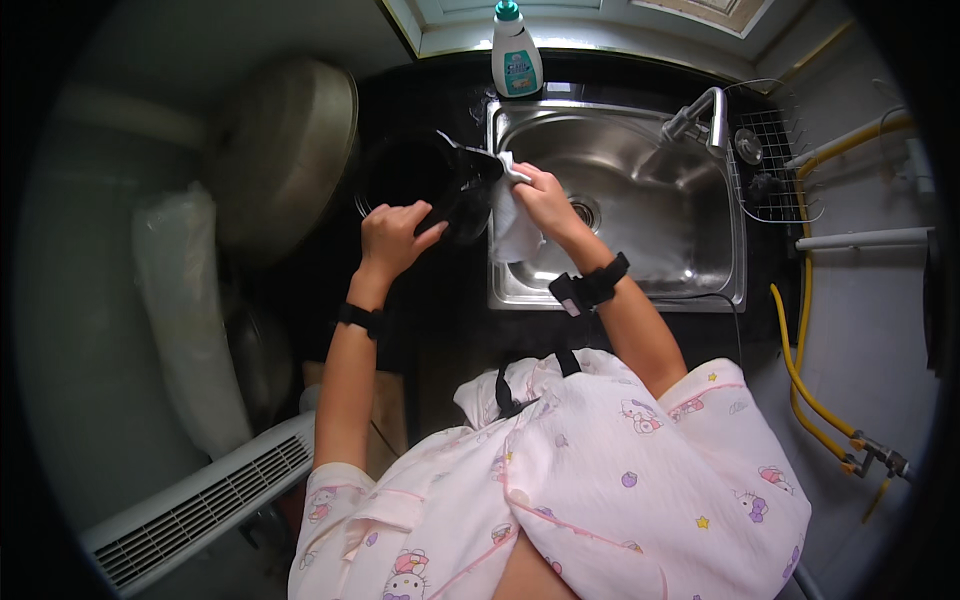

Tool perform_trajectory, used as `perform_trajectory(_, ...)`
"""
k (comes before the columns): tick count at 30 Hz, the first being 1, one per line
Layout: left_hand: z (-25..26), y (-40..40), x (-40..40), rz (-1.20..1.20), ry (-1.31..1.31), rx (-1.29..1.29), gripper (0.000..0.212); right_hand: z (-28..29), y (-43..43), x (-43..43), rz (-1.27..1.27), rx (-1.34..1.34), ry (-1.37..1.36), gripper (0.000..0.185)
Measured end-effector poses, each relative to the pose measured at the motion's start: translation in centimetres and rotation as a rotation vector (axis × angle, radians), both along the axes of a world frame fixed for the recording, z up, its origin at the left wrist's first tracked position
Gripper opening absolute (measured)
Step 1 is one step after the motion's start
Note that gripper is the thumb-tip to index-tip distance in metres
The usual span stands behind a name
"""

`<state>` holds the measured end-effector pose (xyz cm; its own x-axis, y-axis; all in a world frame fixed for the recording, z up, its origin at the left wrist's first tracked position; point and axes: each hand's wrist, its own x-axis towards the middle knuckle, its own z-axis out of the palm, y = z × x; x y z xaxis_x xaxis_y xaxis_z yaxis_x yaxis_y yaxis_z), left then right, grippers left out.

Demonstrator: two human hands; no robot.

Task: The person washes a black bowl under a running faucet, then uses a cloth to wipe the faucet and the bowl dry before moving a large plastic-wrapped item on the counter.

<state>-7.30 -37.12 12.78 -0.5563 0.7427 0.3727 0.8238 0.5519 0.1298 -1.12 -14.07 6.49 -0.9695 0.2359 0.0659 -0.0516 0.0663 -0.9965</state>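
A dark, round pan or pot (409, 169) with a shiny rim is before me, left of the sink; its outline blends into the black counter. My left hand (396, 236) holds its near edge, thumb and fingers spread, the grip partly lost in the dark. My right hand (547, 199) pinches a white cloth (516, 229) against the end of a dark projecting part, likely the handle, at the sink's left rim. The cloth hangs down over that rim. A stainless steel sink (660, 217) lies to the right, under and beyond my right hand.
A white bottle with a green cap (517, 67) stands behind the sink. The faucet (697, 124) and a wire rack (769, 169) are at right, near yellow hoses (804, 315). A large metal basin or lid (292, 157) leans at left, beside a plastic-wrapped item (184, 300).
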Motion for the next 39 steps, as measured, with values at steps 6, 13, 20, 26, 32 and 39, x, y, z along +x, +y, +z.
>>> perform_trajectory(6, -0.2, 2.3, 1.2, 0.214, 0.007, -0.027, 0.032, -0.4, -4.1, -0.4, -0.275, 0.340, 0.153, 0.028)
perform_trajectory(13, -0.3, 3.6, 2.2, 0.371, -0.045, -0.019, 0.035, -0.8, -9.9, 3.4, -0.343, 0.339, 0.209, 0.028)
perform_trajectory(20, -0.8, 3.5, 2.3, 0.372, 0.055, -0.031, 0.031, -0.3, -7.9, 1.8, -0.291, 0.308, 0.154, 0.029)
perform_trajectory(26, -0.5, 2.5, 1.6, 0.200, 0.019, 0.016, 0.028, -7.7, -7.0, 0.1, -0.362, 0.052, -0.158, 0.031)
perform_trajectory(32, 1.3, -0.7, 1.0, -0.130, -0.120, -0.096, 0.025, -3.1, -4.0, 0.5, -0.319, -0.081, 0.143, 0.029)
perform_trajectory(39, 5.5, -1.6, 2.5, -0.065, -0.165, -0.321, 0.033, -3.2, -3.5, 3.3, -0.011, 0.114, 0.068, 0.027)
